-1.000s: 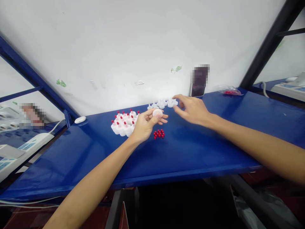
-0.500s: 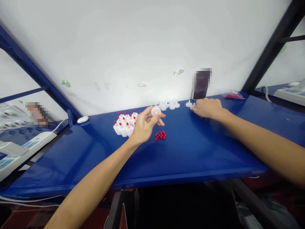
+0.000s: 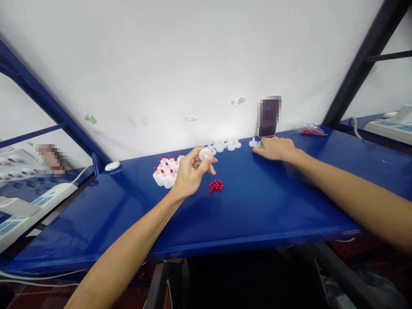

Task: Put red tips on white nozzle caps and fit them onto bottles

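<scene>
My left hand (image 3: 189, 174) is raised a little above the blue table (image 3: 257, 206) and pinches a small white bottle (image 3: 205, 154) between thumb and fingers. Left of it stands a cluster of white bottles with red caps (image 3: 165, 169). A small heap of loose red caps (image 3: 216, 186) lies just right of that hand. My right hand (image 3: 275, 149) rests palm down near the wall, its fingertips at two uncapped white bottles (image 3: 254, 142). A row of more uncapped white bottles (image 3: 225, 145) stands between the hands.
A phone (image 3: 269, 116) leans on the white wall behind my right hand. A clear bag with red pieces (image 3: 310, 129) lies at the far right. A white oval object (image 3: 112, 165) sits at the table's left end. Power strips (image 3: 28, 208) lie on the left.
My right hand moved from the row of uncapped bottles to the right, down by the phone, and settled there. My left hand kept hold of its bottle.
</scene>
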`<state>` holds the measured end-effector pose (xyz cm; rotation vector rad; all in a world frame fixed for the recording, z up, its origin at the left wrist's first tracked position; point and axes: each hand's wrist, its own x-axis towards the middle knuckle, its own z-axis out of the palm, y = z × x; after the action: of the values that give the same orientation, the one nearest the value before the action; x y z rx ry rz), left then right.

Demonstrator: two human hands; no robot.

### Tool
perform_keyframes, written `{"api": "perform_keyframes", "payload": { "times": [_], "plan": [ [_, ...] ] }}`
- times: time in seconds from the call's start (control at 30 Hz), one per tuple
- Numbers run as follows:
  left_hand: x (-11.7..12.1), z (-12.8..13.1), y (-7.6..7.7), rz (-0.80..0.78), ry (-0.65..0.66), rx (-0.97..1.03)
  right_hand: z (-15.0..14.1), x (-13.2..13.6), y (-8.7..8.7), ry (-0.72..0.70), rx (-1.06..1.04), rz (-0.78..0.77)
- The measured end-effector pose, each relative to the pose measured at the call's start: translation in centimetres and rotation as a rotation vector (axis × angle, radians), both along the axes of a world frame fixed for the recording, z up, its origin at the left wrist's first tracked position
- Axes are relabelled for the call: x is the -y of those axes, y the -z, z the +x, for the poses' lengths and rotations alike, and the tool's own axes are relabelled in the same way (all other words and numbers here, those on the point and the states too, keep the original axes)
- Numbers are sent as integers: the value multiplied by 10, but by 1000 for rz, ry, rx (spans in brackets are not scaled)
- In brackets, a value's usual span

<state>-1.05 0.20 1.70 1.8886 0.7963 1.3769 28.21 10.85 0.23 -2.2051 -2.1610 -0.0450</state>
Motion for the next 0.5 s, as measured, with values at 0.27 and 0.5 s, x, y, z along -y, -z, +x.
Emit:
{"api": "perform_keyframes", "payload": {
  "times": [0.27, 0.5],
  "plan": [
    [0, -2, 7, 10, 48, -65, -7, 9, -8, -119, -10, -129],
    [1, 0, 7, 77, 14, -15, -44, 46, -7, -506, -105, 26]
  ]
}}
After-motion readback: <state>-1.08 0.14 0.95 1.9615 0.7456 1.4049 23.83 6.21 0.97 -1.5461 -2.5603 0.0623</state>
